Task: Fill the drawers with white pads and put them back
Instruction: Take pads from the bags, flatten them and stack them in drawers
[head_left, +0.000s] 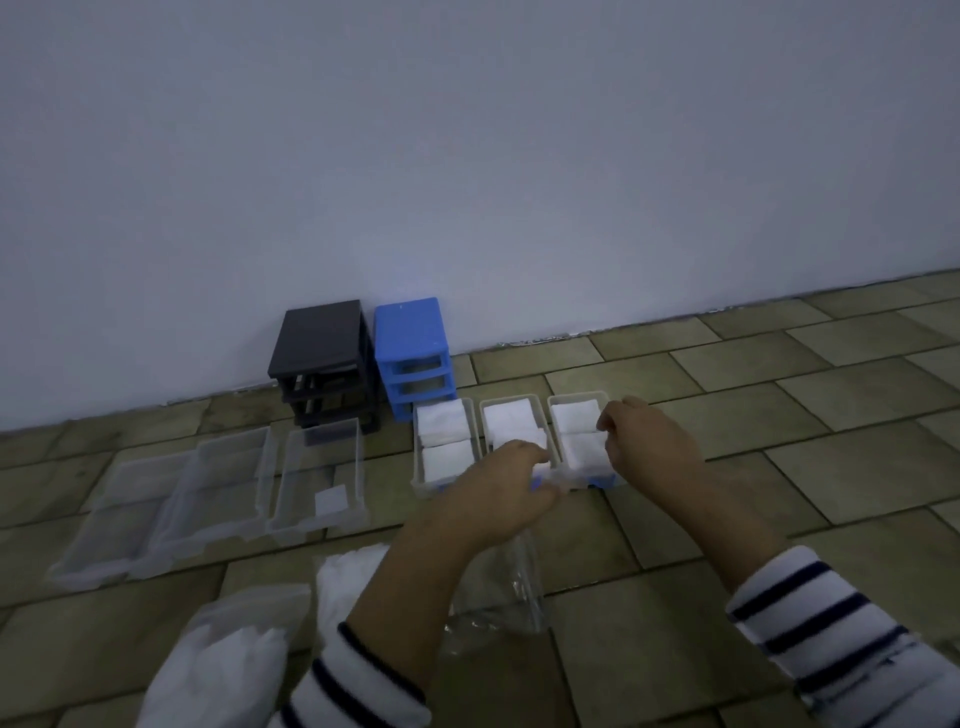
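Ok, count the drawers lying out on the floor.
6. Three clear drawers in a row on the left; three pad-filled drawers with blue fronts on the right. None seems hidden.

Hands (506, 486) (647, 441) over pad-filled drawers (524, 415) — floor

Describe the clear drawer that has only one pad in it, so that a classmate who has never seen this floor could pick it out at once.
Start at the black drawer frame against the wall, left of the blue frame. Three clear drawers lie in a row on the tiled floor in front of it. The one you want is the rightmost of them, nearest the black frame; it alone holds a single white pad at its near end.
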